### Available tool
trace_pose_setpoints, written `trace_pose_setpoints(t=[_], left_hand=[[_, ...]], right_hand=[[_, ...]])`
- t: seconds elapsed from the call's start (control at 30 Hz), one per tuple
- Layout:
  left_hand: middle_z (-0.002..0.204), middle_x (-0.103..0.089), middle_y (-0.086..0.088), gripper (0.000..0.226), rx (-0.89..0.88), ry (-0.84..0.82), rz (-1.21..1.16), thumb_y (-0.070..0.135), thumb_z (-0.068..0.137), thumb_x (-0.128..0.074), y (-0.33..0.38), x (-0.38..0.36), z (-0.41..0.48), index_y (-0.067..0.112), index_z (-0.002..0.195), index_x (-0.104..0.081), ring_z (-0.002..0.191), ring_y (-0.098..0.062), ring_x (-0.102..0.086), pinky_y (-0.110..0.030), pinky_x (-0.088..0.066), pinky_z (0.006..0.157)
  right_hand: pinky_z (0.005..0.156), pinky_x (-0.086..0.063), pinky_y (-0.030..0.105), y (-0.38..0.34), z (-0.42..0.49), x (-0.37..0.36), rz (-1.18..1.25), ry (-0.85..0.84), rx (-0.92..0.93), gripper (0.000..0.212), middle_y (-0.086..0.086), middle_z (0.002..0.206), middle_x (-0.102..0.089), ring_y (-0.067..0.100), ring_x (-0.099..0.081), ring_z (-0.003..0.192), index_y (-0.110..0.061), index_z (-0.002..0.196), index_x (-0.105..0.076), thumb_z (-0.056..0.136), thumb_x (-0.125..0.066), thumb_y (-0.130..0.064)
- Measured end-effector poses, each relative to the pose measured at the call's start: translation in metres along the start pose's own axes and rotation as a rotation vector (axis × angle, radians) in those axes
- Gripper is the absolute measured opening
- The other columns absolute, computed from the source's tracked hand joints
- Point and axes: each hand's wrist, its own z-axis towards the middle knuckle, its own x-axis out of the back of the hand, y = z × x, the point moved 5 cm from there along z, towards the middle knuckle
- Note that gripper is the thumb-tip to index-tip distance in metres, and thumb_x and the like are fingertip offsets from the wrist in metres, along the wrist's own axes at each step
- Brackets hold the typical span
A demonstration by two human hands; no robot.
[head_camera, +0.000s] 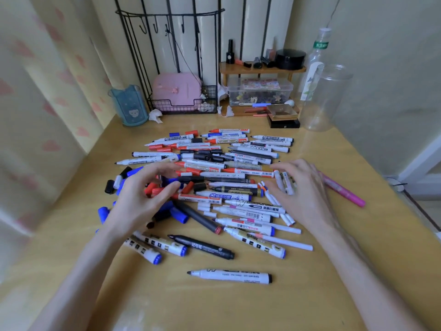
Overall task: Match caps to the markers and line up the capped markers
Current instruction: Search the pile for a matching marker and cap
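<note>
2 hands are held low over a pile of markers (238,172) spread across a yellow table (238,311). The left hand (143,197) is loosely curved, gripping nothing, above loose red and blue caps (179,217). The right hand (303,192) is spread open, empty, over white markers at the pile's right edge. 1 pink marker (343,191) is seen apart, just beyond it.

The left forearm (78,271) and the right forearm (358,266) were bare from the bottom edge of the view up to the wrists. The left grip (140,199) and the right grip (303,189) were bare too, slim and long-fingered, with faint tendon lines.
</note>
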Motion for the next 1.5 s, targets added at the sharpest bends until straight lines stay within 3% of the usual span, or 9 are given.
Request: trace_pose_setpoints(t=[0.23,0.33,0.47,0.67,0.87,1.1,1.2,1.3,1.5], left_hand=[[0.110,-0.075,0.013,0.021,0.039,0.069,0.049,0.014,0.100,-0.069,-0.017,0.021,-0.003,0.029,0.113,-0.074,0.103,-0.013,-0.071,-0.043,-0.057,0.093],[0.106,-0.076,0.012,0.019,0.044,0.106,0.049,0.014,0.100,-0.069,-0.019,0.031,-0.002,0.029,0.109,-0.074,0.102,-0.013,-0.071,-0.038,-0.057,0.092],[0.102,-0.075,0.013,0.015,0.065,0.163,0.092,0.015,0.099,-0.068,-0.028,0.044,-0.003,0.024,0.108,-0.075,0.096,-0.007,-0.070,-0.033,-0.056,0.090],[0.101,-0.075,0.012,0.016,0.086,0.170,0.137,0.017,0.098,-0.069,-0.038,0.052,-0.004,0.032,0.103,-0.074,0.094,-0.012,-0.070,-0.042,-0.058,0.086],[0.102,-0.066,0.019,0.012,0.038,-0.063,0.365,0.030,0.092,-0.076,-0.039,0.032,-0.005,0.038,0.101,-0.074,0.097,-0.005,-0.061,-0.039,-0.055,0.080],[0.095,-0.062,0.019,0.014,0.123,0.065,0.404,0.025,0.093,-0.075,-0.053,0.051,-0.006,0.037,0.101,-0.074,0.089,0.000,-0.058,-0.025,-0.046,0.069],[0.094,-0.062,0.018,0.014,0.141,0.083,0.420,0.026,0.093,-0.074,-0.056,0.048,-0.006,0.037,0.102,-0.074,0.087,-0.004,-0.058,-0.033,-0.051,0.070],[0.093,-0.063,0.016,0.013,0.153,0.086,0.421,0.025,0.092,-0.076,-0.059,0.044,-0.006,0.036,0.099,-0.074,0.086,-0.006,-0.057,-0.032,-0.049,0.066],[0.095,-0.067,0.013,0.010,0.137,0.125,0.379,0.025,0.093,-0.074,-0.059,0.034,0.016,0.028,0.103,-0.076,0.091,-0.010,-0.061,-0.032,-0.049,0.072]], right_hand=[[0.100,-0.034,0.019,-0.075,-0.021,-0.034,0.120,-0.206,0.182,0.019,-0.017,0.108,-0.053,0.006,-0.045,0.115,-0.034,0.103,-0.075,0.088,-0.076,-0.045],[0.099,-0.037,0.026,-0.107,-0.035,-0.054,0.094,-0.297,0.264,0.020,-0.015,0.108,-0.049,0.009,-0.042,0.115,-0.034,0.095,-0.074,0.086,-0.075,-0.051],[0.095,-0.044,0.034,-0.123,-0.044,-0.071,-0.031,-0.261,0.325,0.021,-0.011,0.107,-0.049,0.015,-0.043,0.114,-0.030,0.087,-0.070,0.085,-0.075,-0.051],[0.089,-0.046,0.031,-0.120,-0.041,-0.078,-0.122,-0.200,0.302,0.022,-0.011,0.102,-0.048,0.016,-0.045,0.108,-0.030,0.082,-0.068,0.079,-0.081,-0.046],[0.085,-0.048,0.029,-0.120,-0.039,-0.083,-0.130,-0.213,0.271,0.022,-0.013,0.099,-0.047,0.012,-0.042,0.104,-0.029,0.079,-0.069,0.076,-0.081,-0.047],[0.082,-0.035,0.002,-0.110,-0.030,-0.067,0.105,-0.153,0.105,0.017,-0.014,0.095,-0.051,0.007,-0.045,0.100,-0.030,0.078,-0.071,0.076,-0.084,-0.040],[0.085,-0.031,0.004,-0.099,-0.023,-0.057,0.162,-0.127,0.027,0.018,-0.019,0.096,-0.055,0.004,-0.047,0.101,-0.034,0.077,-0.068,0.076,-0.082,-0.045],[0.087,-0.029,0.001,-0.091,-0.020,-0.050,0.182,-0.117,-0.008,0.016,-0.021,0.096,-0.059,0.003,-0.049,0.101,-0.034,0.079,-0.068,0.078,-0.079,-0.046],[0.085,-0.034,0.009,-0.089,-0.019,-0.052,0.192,-0.135,-0.002,0.015,-0.021,0.095,-0.060,0.004,-0.052,0.102,-0.033,0.083,-0.068,0.082,-0.080,-0.043]])
